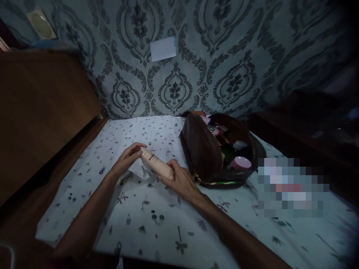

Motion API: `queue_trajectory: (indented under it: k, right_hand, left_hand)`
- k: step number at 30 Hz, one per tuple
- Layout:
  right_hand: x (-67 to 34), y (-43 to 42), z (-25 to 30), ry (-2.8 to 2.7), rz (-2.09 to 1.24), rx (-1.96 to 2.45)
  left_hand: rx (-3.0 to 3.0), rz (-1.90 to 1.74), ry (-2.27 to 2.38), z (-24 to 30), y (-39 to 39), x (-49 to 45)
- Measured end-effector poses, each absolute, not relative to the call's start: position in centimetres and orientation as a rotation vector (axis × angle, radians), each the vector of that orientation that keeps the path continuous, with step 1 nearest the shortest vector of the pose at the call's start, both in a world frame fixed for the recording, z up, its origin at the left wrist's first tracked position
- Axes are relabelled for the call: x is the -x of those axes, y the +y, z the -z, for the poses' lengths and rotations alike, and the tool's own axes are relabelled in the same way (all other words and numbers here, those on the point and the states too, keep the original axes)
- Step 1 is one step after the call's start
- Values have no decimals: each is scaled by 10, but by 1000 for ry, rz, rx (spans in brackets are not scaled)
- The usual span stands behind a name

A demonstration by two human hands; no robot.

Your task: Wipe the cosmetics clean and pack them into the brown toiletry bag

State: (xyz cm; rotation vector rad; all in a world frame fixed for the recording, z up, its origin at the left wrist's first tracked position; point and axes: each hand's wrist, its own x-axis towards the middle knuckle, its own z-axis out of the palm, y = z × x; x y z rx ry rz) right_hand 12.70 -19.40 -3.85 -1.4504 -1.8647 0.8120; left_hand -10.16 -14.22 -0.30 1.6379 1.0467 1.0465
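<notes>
A cream-coloured cosmetic tube (pixel 157 163) with small dark print lies slantwise between my two hands above the patterned sheet. My right hand (pixel 179 179) is closed round the tube's near, right end. At its far, left end, the bent fingers of my left hand (pixel 129 158) touch the tube. A crumpled white tissue (pixel 139 170) hangs under the left fingers, which appear to pinch it against the tube. Just right of my right hand stands an open brown toiletry bag (pixel 200 145) with cosmetics inside, among them a round pink item (pixel 241 163).
The white sheet (pixel 157 239) with small printed figures covers the surface up to the wallpapered wall (pixel 174 89). A wooden cabinet (pixel 47 112) borders the left side. Right of the bag, a blurred-out patch hides something. Dark furniture (pixel 294 127) stands at the right.
</notes>
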Motion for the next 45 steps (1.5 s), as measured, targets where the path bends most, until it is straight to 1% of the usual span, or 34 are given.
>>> queue_trajectory:
  k: [6,13,18,21,24,29,31,35,40,43,45]
  right_hand:
    - [-128,-193,37,-1838,-872,1380]
    - [-132,-191,42,-1724,-1247,1049]
    - [-128,-193,47,-1584,-1447,955]
    - [-125,-195,49,-1495,-1553,905]
    - [-121,-199,49,-1518,-1538,865]
    - [-118,-206,42,-1625,-1159,926]
    - [-117,-208,39,-1599,-1080,963]
    - [-113,-203,47,-1427,-1168,929]
    - [-112,-196,62,-1264,-1340,928]
    - [-118,-197,53,-1313,-1379,892]
    - [-124,-197,41,-1340,-1321,912]
  left_hand:
    - [-1711,-1051,1072,9,-139,100]
    - [-1815,-1041,1074,2,-143,100]
    - [-1778,-1079,1117,-4,-147,98]
    - [-1665,-1187,1196,-3,-149,89]
    - [-1549,-1256,1272,2,-153,76]
    - [-1681,-1186,1254,20,-167,50]
    - [-1802,-1176,1205,25,-172,42]
    - [-2038,-1173,1173,28,-180,34]
    - [-2092,-991,1263,32,-178,38]
    - [-2111,-951,1279,36,-174,47]
    - [-2215,-922,1266,37,-173,53]
